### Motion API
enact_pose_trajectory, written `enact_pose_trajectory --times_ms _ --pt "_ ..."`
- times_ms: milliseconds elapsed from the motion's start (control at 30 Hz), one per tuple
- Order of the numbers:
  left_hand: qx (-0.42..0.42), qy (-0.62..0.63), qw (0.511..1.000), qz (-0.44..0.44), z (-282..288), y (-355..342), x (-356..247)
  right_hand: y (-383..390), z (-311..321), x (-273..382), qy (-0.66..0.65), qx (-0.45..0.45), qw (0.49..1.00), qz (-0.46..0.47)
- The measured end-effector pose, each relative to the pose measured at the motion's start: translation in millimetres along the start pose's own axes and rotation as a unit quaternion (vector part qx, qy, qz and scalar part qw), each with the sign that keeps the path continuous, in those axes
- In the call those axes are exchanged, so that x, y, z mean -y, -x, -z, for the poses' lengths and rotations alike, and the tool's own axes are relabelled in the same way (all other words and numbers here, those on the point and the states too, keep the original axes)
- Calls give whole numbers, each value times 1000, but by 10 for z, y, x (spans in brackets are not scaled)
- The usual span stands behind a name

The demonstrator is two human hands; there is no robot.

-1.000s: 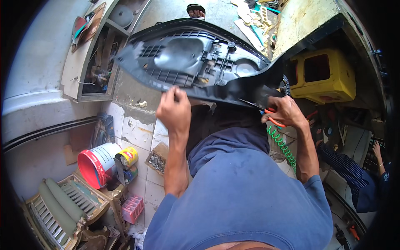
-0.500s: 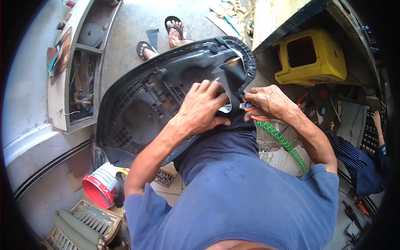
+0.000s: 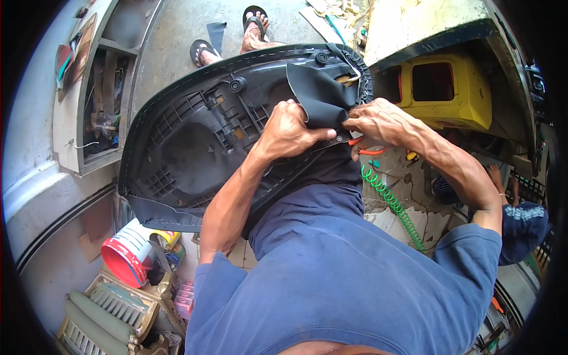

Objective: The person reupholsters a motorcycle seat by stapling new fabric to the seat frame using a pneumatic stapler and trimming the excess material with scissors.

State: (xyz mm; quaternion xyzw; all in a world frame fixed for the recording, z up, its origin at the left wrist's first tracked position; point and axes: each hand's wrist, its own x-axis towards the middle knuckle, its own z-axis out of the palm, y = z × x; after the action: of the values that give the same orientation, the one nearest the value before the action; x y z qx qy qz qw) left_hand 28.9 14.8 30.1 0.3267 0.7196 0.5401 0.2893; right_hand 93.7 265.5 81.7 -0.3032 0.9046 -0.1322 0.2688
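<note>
A motorcycle seat [image 3: 195,151] lies upside down across my lap, its ribbed black plastic base facing up. Black cover material is folded over its rim. Near the seat's right end a loose black flap of the cover [image 3: 322,94] stands up. My left hand [image 3: 290,130] grips the flap's lower edge, thumb stretched along the rim. Close beside it, my right hand [image 3: 378,124] pinches the flap with its fingertips. Under that palm sits an orange-handled tool [image 3: 371,151]; its working end is hidden, so its exact kind is unclear.
A green coiled hose [image 3: 390,201] hangs right of my lap. Beyond it are a yellow plastic housing [image 3: 435,89] under a bench and another person [image 3: 523,231]. A red-and-white bucket [image 3: 127,254] stands at left, below an open cabinet [image 3: 97,106]. Sandalled feet [image 3: 254,29] show beyond the seat.
The black flap has been lifted and folded up, and both hands now hold it together. The orange-handled tool has slipped back into my right palm. The other person at right has shifted.
</note>
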Motion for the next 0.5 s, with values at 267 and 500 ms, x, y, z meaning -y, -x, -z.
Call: enact_pose_trajectory --times_ms 267,500 --pt "26 44 995 89 83 86 5 -145 77 71 -18 18 999 43" --pt "11 168 983 73 91 140 -4 -145 201 94 -2 54 999 7"
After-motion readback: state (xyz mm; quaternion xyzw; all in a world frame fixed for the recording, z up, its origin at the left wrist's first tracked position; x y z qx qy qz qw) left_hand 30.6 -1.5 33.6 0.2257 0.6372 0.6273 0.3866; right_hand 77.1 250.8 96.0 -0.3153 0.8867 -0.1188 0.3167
